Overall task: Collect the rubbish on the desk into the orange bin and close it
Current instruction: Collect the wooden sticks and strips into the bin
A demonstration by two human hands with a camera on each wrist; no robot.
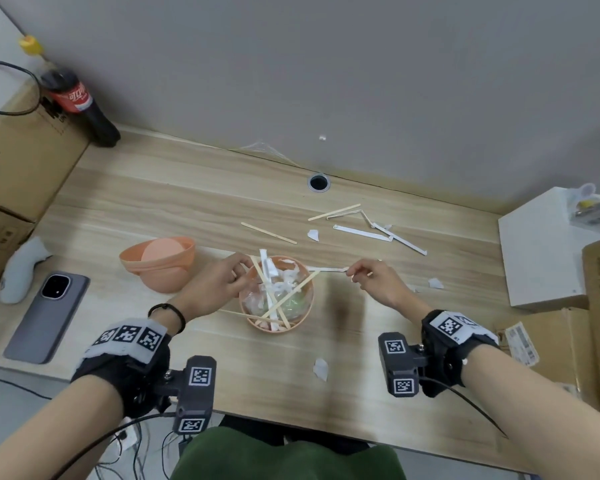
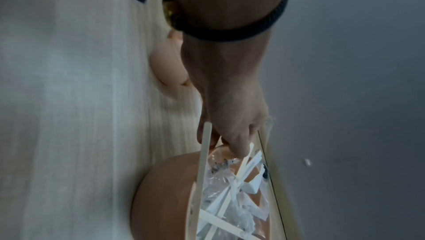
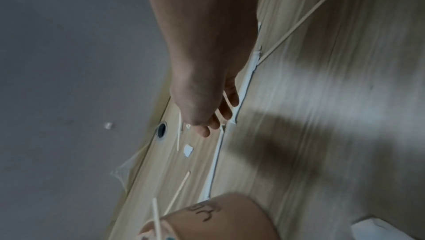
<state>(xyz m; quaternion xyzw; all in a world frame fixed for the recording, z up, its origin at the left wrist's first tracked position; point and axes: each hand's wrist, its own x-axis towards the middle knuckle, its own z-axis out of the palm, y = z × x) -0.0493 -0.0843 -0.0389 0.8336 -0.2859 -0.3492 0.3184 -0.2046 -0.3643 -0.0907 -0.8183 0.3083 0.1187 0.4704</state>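
Feeding a wrapper into the bin

My right hand pinches a paper strip; left hand pinches the orange bin rim. Next: release inside.

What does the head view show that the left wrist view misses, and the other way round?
Head only: the right hand pinching a white paper strip, loose sticks and paper scraps on the desk, the phone, the cola bottle. Left wrist only: the bin's outer side wall. Both: the left hand at the orange bin rim, the bin lid.
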